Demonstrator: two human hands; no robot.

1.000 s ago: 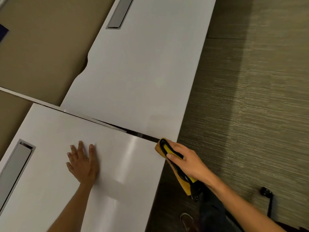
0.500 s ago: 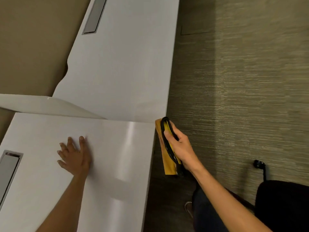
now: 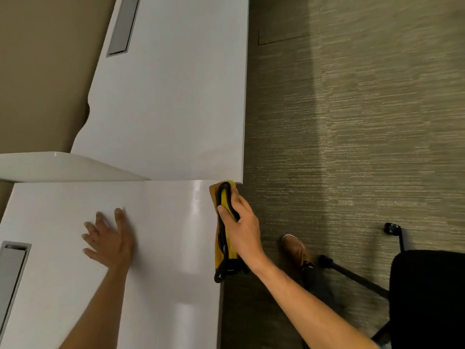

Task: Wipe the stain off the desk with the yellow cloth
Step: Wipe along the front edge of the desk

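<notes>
My right hand (image 3: pixel 241 227) grips the yellow cloth (image 3: pixel 224 205), which has a black trim, and presses it against the right edge of the near white desk (image 3: pixel 163 248), close to its far corner. The cloth hangs down over that edge. My left hand (image 3: pixel 110 238) lies flat on the desk top with its fingers spread, holding nothing. I can make out no stain on the desk; only a glossy reflection runs down the surface near the cloth.
A second white desk (image 3: pixel 171 96) adjoins beyond, with a grey cable slot (image 3: pixel 123 26). Another cable slot (image 3: pixel 10 273) sits at the near desk's left. A black office chair (image 3: pixel 427 298) stands on the carpet at the right, with my brown shoe (image 3: pixel 294 248) beside it.
The view has shifted, so both desks appear turned. My right hand has slid the cloth along the desk's right edge near the corner. My left hand stays flat on the desk.
</notes>
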